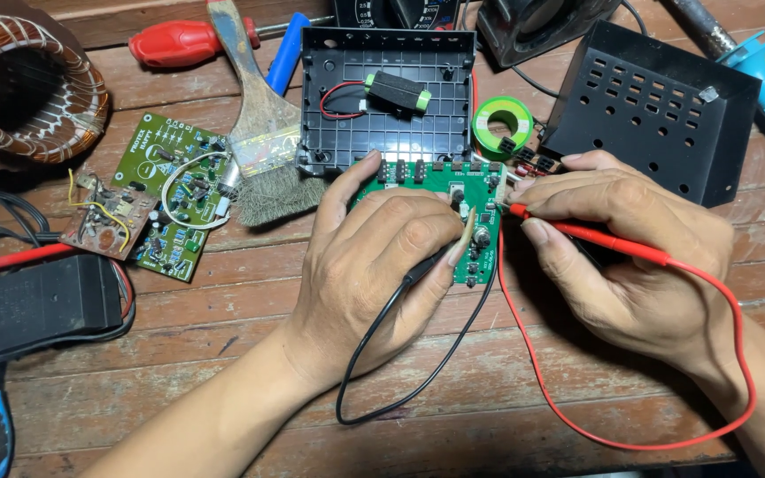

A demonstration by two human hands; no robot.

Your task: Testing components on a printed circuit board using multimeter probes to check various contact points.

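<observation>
On the wooden counter (223, 354), a black perforated cover (657, 106) is sitting at the right, with a black plastic case (382, 124) lying open beside it. Just below the case, a green circuit board (440, 181) is lying flat. The left hand (382, 265) is grasping a black probe (427, 264) over the board, while the right hand (630, 248) is pinching a red probe (577, 232), its tip touching the board's right edge.
</observation>
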